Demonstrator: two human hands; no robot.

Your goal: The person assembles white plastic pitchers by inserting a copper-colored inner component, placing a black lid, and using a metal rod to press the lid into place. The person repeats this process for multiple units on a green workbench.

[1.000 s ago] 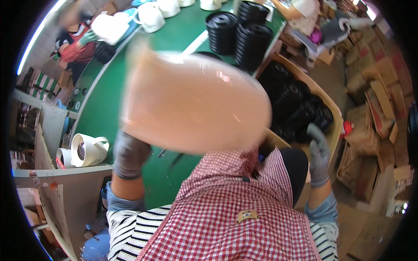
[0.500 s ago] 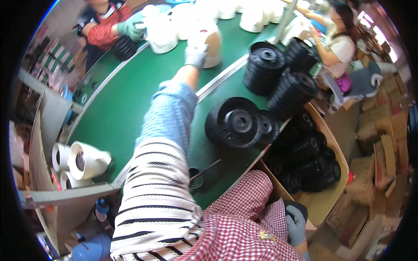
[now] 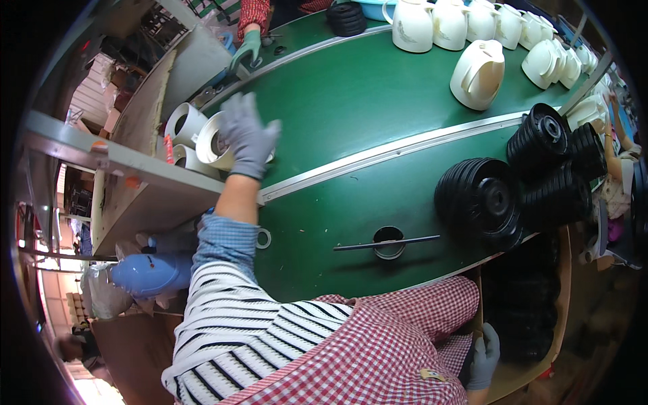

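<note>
My left hand, in a grey glove, is raised with its fingers apart over a white jug body lying on its side. It covers part of that body; whether they touch I cannot tell. Two more white cylindrical bodies lie beside it at the green table's left end. My right hand, also gloved, is down at the lower right by my lap and the carton's edge. Its fingers are curled, with something dark beside them that I cannot make out. A white jug stands alone on the far green strip.
Several white jugs line the far side. Ribbed black parts are stacked at right, above a carton of black parts. A dark rod crosses a black ring in front. A co-worker's green-gloved hand reaches in opposite.
My left hand has left the white jug on the far strip and come back to the bodies at the left end. The view has swung left. My right hand stays low by the carton.
</note>
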